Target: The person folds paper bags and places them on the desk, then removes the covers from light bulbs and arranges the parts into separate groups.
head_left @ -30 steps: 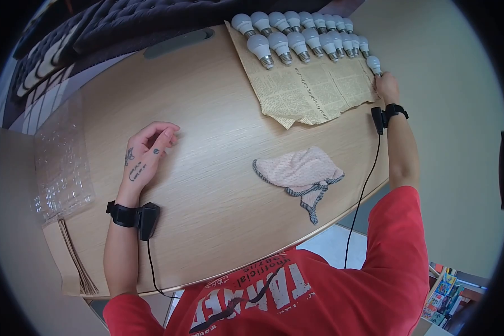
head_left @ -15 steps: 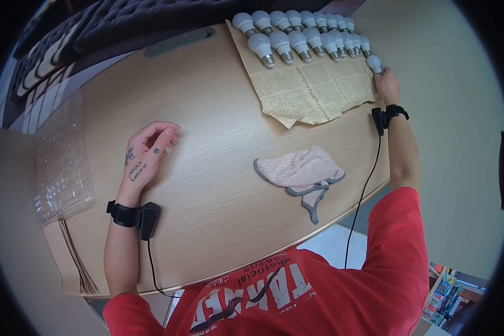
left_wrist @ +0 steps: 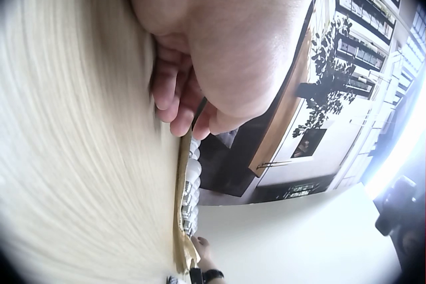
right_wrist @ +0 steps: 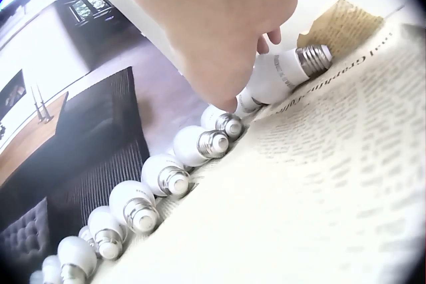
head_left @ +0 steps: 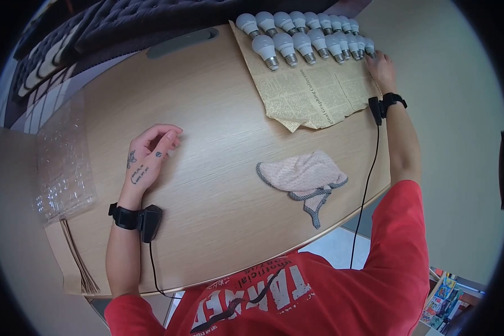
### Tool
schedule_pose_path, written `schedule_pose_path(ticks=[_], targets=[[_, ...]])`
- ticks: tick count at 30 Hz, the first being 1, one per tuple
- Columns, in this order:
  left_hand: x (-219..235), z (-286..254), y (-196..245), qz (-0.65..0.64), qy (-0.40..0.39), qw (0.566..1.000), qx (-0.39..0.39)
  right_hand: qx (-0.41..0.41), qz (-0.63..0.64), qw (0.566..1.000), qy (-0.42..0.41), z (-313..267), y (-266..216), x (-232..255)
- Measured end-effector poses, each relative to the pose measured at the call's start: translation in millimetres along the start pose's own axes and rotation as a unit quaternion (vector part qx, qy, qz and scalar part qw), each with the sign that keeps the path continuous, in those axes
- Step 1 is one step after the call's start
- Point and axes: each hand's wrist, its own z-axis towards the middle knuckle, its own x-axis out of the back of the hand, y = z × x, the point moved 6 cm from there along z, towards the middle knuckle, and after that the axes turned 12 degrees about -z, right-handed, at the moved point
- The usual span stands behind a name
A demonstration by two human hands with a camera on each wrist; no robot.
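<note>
Nearest me, brown paper is stacked at the table's left edge and one cloth lies crumpled. The left hand rests relaxed, holding nothing, by the clear plastic; I can't make out anything in it. Farther off, newsprint carries two rows of bulbs: nine behind, at least eight in front. The right hand is at the end bulb; whether it's gripping, I can't tell.
</note>
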Motion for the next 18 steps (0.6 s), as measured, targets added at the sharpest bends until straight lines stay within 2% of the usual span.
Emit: schedule_pose_path(ticks=[3,9,15,18], targets=[[0,0,0,-0.004,0.004,1.000,0.002,-0.041,0.025,0.999,-0.024,13,-7,-15],[0,-1,0,-0.013,0.005,1.000,0.004,-0.020,0.039,0.996,-0.072,26,-12,-34],[-1,-1,1,-0.013,0.005,1.000,0.007,0.047,0.065,0.996,-0.033,26,-1,-40],[-1,-1,1,-0.015,0.003,1.000,0.003,0.031,0.079,0.995,-0.060,27,4,-46]])
